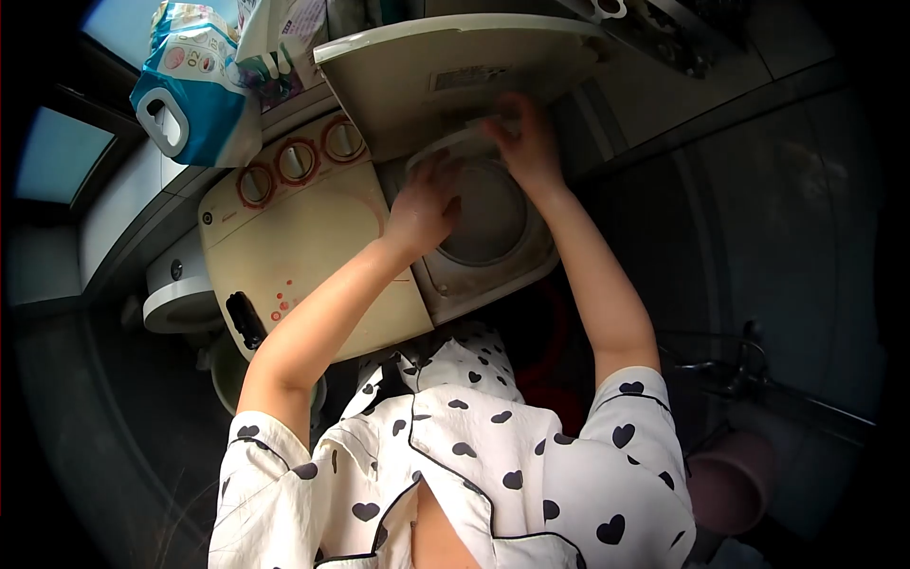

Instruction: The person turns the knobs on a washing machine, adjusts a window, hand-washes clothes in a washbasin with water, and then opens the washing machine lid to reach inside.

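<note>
A twin-tub washing machine [308, 251] stands in front of me, the lid [474, 81] over its right side raised. Below that lid is the round opening of the spin tub [483, 218]. A pale, translucent plastic inner cover [466, 144] is tilted above the far part of the opening. My left hand [425, 209] has its fingers bent over the cover's left edge. At the right edge, my right hand [529, 152] holds the cover between thumb and fingers. The left fingertips are partly hidden, and both hands are slightly blurred.
Three knobs [298, 161] line the back of the machine's panel. A blue-and-white detergent bag [194, 95] stands behind at the left. A white basin [180, 305] is at the left, a pink bucket [728, 482] at the lower right, and a metal tap [735, 368] on the right.
</note>
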Demonstrator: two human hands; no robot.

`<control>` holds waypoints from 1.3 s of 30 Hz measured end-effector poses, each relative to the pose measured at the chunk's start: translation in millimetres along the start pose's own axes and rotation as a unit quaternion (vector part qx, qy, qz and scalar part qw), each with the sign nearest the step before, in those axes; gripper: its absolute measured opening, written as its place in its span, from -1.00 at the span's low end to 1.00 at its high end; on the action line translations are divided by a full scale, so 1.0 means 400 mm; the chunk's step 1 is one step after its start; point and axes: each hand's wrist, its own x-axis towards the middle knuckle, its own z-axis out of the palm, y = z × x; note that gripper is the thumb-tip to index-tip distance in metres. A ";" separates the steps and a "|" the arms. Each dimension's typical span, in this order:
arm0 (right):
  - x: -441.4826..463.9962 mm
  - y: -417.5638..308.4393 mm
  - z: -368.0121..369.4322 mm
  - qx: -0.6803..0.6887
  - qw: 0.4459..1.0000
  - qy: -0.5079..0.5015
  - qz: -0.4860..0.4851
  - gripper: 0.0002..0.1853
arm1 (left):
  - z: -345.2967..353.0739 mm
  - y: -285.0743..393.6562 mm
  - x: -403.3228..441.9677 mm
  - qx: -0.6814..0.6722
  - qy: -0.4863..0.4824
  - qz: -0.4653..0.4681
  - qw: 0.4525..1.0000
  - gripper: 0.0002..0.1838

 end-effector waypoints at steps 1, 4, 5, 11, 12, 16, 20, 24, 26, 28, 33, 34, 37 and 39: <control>-0.007 0.002 0.002 0.015 1.000 0.014 -0.007 -0.50 | -0.003 -0.013 0.015 0.019 -0.004 -0.009 1.000 -0.40; -0.056 0.009 -0.012 0.100 0.992 0.007 0.074 -0.40 | -0.010 -0.060 0.052 0.047 -0.017 -0.017 0.999 -0.32; -0.079 0.006 -0.025 0.157 0.973 -0.028 0.166 -0.36 | -0.008 -0.087 0.060 0.040 -0.019 -0.009 0.999 -0.30; -0.228 0.056 -0.028 0.162 0.962 -0.133 0.174 -0.13 | 0.039 -0.079 0.007 0.038 -0.072 -0.047 0.996 -0.27; -0.258 0.073 -0.012 0.110 0.973 -0.143 0.142 -0.11 | 0.048 -0.067 -0.018 0.043 -0.101 -0.076 0.991 -0.28; -0.332 0.005 0.020 0.135 0.945 -0.203 0.219 0.02 | 0.089 -0.064 -0.121 0.156 -0.122 -0.067 0.978 -0.36; -0.410 0.033 0.129 0.077 0.956 -0.171 0.228 -0.05 | 0.128 -0.096 -0.189 0.175 -0.092 -0.005 0.980 -0.42; -0.463 0.050 0.220 0.046 0.967 -0.116 0.224 -0.18 | 0.119 -0.090 -0.193 0.165 -0.076 0.023 0.983 -0.47; -0.467 0.037 0.234 0.035 0.968 -0.109 0.222 -0.24 | 0.111 -0.082 -0.190 0.160 -0.084 0.023 0.983 -0.47; -0.472 0.040 0.248 0.033 0.971 -0.098 0.217 -0.25 | 0.111 -0.080 -0.190 0.157 -0.087 0.023 0.984 -0.46; -0.490 0.065 0.274 0.033 0.972 -0.090 0.214 -0.27 | 0.121 -0.086 -0.194 0.132 -0.075 0.015 0.988 -0.45; -0.488 0.070 0.274 0.039 0.971 -0.092 0.216 -0.27 | 0.122 -0.086 -0.193 0.135 -0.080 0.013 0.988 -0.45; -0.502 0.072 0.274 0.079 0.973 -0.074 0.202 -0.27 | 0.123 -0.088 -0.192 0.143 -0.094 0.010 0.985 -0.45; -0.507 0.076 0.282 0.076 0.975 -0.061 0.200 -0.27 | 0.126 -0.091 -0.195 0.147 -0.105 0.010 0.983 -0.45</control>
